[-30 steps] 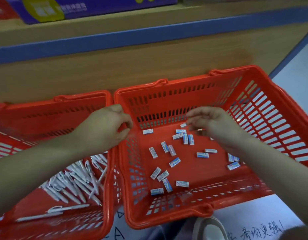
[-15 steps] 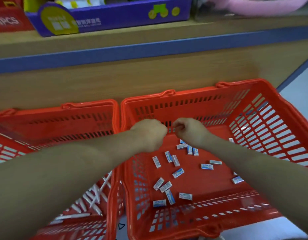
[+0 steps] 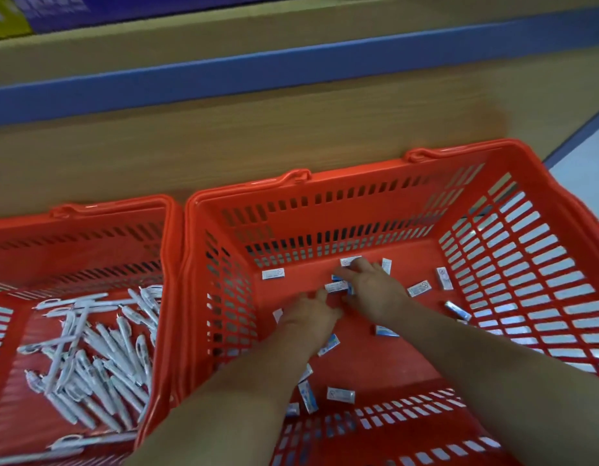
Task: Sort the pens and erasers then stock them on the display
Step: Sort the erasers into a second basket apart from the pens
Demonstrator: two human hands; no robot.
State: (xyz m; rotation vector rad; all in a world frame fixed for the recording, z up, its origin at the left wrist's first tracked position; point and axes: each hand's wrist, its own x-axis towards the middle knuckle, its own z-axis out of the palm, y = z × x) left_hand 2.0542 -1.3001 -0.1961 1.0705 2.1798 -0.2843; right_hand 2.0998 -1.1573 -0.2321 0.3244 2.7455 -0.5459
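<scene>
Reaching among white-blue wrapped erasers point(image 3: 272, 273) in red slotted basket point(image 3: 325, 210): left hand point(image 3: 309, 316), right hand point(image 3: 375, 292), grips unclear. White plastic pens point(image 3: 99, 348) are lying in adjoining red basket point(image 3: 72, 237).

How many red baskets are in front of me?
2. The left basket holds pens; the right basket, right beside it, holds erasers. No other basket shows, though one could lie out of view.

Glossy red plastic baskets point(image 3: 513, 250); matt wood-grain shelf front point(image 3: 224, 136).
</scene>
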